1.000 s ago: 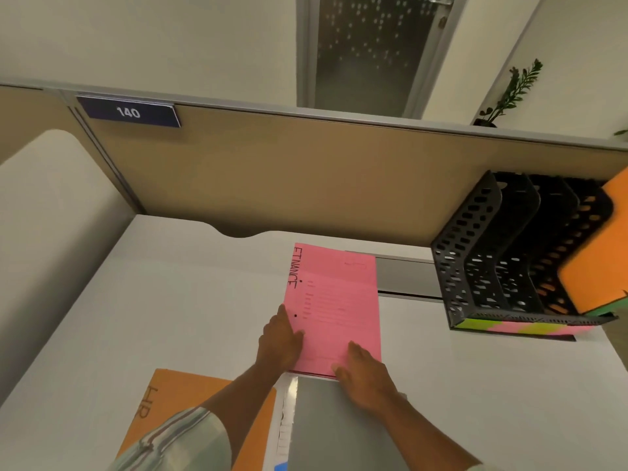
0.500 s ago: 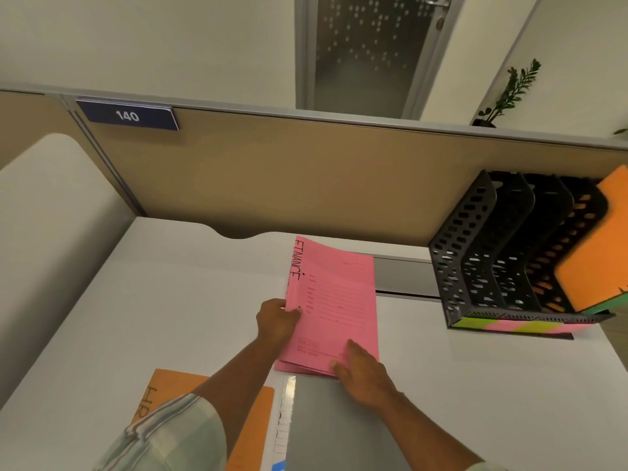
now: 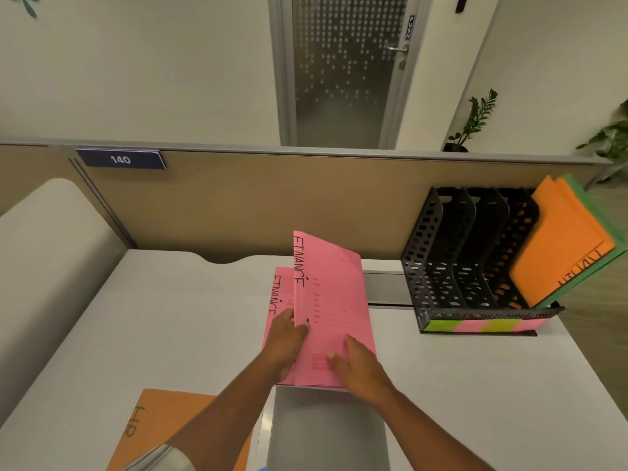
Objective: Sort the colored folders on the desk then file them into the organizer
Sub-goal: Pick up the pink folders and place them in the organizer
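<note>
A pink folder (image 3: pixel 334 297) marked FINANCE tilts up off the desk, its far end raised. My left hand (image 3: pixel 285 341) grips its left edge and my right hand (image 3: pixel 356 365) holds its near right part. Under it a second pink FINANCE folder (image 3: pixel 277 300) lies flat, showing at the left. An orange folder (image 3: pixel 159 426) marked HR lies at the near left. The black slotted organizer (image 3: pixel 441 266) stands at the right, with orange folders (image 3: pixel 560 246) and a green one (image 3: pixel 611 232) in its rightmost slots.
A grey flat object (image 3: pixel 326 433) lies on the white desk (image 3: pixel 170 317) just below my hands. A tan partition (image 3: pixel 272 198) with a "140" plate (image 3: pixel 120 159) backs the desk. Colored strips line the organizer's front base (image 3: pixel 482 325).
The top pink folder has been lifted and tilted up, which uncovers a second pink folder beneath. My left hand has shifted to grip its left edge. The view has tilted up.
</note>
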### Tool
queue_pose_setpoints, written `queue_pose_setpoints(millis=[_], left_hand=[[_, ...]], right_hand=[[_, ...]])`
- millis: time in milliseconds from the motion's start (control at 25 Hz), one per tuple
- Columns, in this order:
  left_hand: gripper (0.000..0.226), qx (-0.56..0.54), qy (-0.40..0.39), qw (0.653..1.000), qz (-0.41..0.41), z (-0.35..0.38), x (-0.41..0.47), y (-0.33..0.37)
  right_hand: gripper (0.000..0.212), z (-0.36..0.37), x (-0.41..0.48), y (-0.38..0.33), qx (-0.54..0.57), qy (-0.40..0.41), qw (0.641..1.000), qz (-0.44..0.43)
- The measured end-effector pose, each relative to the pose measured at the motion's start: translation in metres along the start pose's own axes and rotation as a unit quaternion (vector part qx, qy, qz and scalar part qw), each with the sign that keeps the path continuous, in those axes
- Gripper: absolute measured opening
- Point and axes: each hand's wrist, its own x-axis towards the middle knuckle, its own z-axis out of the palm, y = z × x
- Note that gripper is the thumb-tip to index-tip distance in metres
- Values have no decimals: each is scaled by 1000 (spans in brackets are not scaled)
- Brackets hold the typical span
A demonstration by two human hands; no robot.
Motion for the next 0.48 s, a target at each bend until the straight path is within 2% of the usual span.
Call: queue_pose_setpoints(millis=[280, 400, 480], left_hand=[[36, -18, -41, 998, 51, 40, -60, 10], [32, -3, -67, 993, 95, 67, -81, 11], [27, 37, -57, 988, 140, 88, -94, 8]], right_hand=[[31, -47, -36, -10, 69, 37, 996, -51], [41, -65, -52, -17, 87, 62, 992, -61], [51, -80, -65, -22, 110, 74, 989, -65]])
